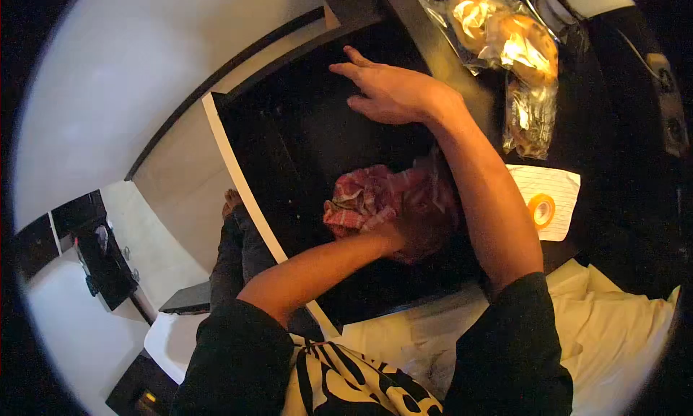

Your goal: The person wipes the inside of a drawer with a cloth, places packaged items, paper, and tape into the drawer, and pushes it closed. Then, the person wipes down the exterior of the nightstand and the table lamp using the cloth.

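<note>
An open drawer (pixel 289 149) with a dark interior and a light front edge lies before me. Inside it is a crumpled red plaid cloth (pixel 361 199). My left hand (pixel 413 232) reaches into the drawer at the cloth's near right side; shadow hides its fingers, so their grip does not show. Higher up, over the far part of the drawer, my right hand (pixel 393 91) is open, its fingers apart and nothing in them.
Bread-like items in clear plastic bags (pixel 505 37) lie on the dark desktop (pixel 588 127). Nearer, an orange tape roll (pixel 541 210) rests on lined paper (pixel 559 181). Pale fabric (pixel 606 315) is at lower right. A white chair-like piece (pixel 170 344) stands at lower left.
</note>
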`<state>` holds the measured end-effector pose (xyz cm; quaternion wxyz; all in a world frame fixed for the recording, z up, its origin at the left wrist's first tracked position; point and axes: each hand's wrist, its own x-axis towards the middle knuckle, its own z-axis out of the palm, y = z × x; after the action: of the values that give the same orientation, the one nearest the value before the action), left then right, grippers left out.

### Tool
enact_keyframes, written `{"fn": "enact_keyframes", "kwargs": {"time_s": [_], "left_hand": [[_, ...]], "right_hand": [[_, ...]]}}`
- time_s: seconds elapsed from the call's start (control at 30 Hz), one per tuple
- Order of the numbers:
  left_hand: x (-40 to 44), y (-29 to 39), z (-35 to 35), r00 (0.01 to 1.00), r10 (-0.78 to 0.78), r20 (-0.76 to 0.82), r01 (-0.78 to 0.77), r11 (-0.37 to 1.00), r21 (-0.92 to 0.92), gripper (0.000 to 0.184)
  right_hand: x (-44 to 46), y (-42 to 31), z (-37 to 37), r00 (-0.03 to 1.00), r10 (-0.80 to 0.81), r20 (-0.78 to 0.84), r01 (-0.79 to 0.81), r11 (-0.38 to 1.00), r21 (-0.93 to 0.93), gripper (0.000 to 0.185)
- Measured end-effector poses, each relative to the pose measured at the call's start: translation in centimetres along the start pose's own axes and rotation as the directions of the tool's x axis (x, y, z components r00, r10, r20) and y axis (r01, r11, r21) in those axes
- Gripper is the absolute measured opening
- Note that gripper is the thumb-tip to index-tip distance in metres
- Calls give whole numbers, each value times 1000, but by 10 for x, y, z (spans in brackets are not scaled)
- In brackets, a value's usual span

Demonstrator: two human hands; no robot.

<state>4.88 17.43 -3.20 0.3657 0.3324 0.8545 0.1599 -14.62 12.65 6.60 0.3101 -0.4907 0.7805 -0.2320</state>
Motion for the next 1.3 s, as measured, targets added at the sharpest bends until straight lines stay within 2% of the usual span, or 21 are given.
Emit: {"fn": "enact_keyframes", "kwargs": {"time_s": [0.03, 0.13, 0.17, 0.2, 0.27, 0.4, 0.43, 0.5, 0.57, 0.67, 0.7, 0.8, 0.83, 0.9, 0.93, 0.97, 1.0, 1.03, 1.07, 1.2, 1.3], "left_hand": [[-2, 15, -4, 1000, 1, 0, -1, 1000, 2, 47], [-8, 52, -9, 923, -338, 185, 362, 925, -116, 42], [-9, 44, -9, 922, -342, 183, 365, 924, -115, 42], [-10, 28, -8, 970, -190, 152, 225, 938, -265, 40], [-20, 2, -7, 994, 108, 23, -80, 846, -527, 37], [-59, -2, -22, 982, 15, 187, 117, 729, -675, 32], [-53, -5, -2, 982, 14, 190, 120, 729, -673, 32], [-55, -7, 40, 975, 110, 193, -11, 892, -452, 29], [-39, 1, 80, 953, 199, 227, -155, 968, -197, 26], [-21, 2, 118, 894, 316, 318, -386, 903, 188, 22], [-23, 9, 122, 893, 318, 317, -387, 903, 185, 22], [-28, 27, 132, 950, -150, 274, -14, 855, 518, 22], [-34, 12, 130, 949, -148, 280, -19, 856, 516, 22], [-51, -33, 94, 991, 90, 97, -97, 993, 69, 22], [-57, -21, 67, 952, -301, 47, 304, 947, -106, 22], [-71, -6, 13, 757, -650, 73, 641, 715, -281, 23], [-69, -26, 10, 753, -653, 84, 646, 709, -282, 23], [-69, -54, 11, 924, -342, 170, 343, 939, 23, 30], [-70, -71, 17, 939, -21, 343, -77, 959, 271, 38], [-68, -78, 60, 974, -75, 215, -6, 935, 354, 37], [-73, -67, 89, 959, -59, 278, -29, 953, 302, 33]], "right_hand": [[0, 0, -1, 1000, -1, -8, 1, 1000, 3, 64], [-3, -2, -3, 1000, 4, 8, -4, 1000, 5, 63], [-2, -3, -4, 1000, 5, 16, -5, 1000, 4, 63], [-2, -3, -5, 1000, 4, 15, -4, 1000, 3, 63], [-2, -2, -5, 1000, 7, 21, -7, 1000, -2, 63], [0, 1, -2, 1000, 5, 16, -5, 1000, -6, 62], [0, 1, -1, 1000, 3, 11, -3, 1000, -8, 62], [-1, 0, -3, 1000, -1, 9, 1, 1000, -8, 62], [-2, -1, -3, 1000, -1, 9, 1, 1000, -5, 62], [-1, 0, -2, 999, -25, -25, 25, 1000, 0, 62], [-1, 0, -2, 999, -36, -40, 36, 999, 2, 62], [0, 2, -2, 999, -32, -3, 32, 999, -11, 61], [0, 2, -2, 1000, -28, 12, 28, 999, -14, 60], [1, 7, -1, 999, -36, 1, 36, 999, -28, 60], [2, 9, 0, 999, -52, -8, 51, 997, -49, 59], [3, 9, 2, 997, -71, -17, 70, 995, -68, 58], [3, 7, 3, 997, -75, -12, 75, 996, -57, 58], [1, 5, 3, 998, -64, -8, 63, 997, -49, 58], [1, 3, 0, 998, -54, -8, 54, 997, -46, 58], [2, 6, 1, 999, -38, -20, 37, 997, -67, 57], [5, 0, 1, 999, -33, -7, 32, 996, -80, 57]]}}
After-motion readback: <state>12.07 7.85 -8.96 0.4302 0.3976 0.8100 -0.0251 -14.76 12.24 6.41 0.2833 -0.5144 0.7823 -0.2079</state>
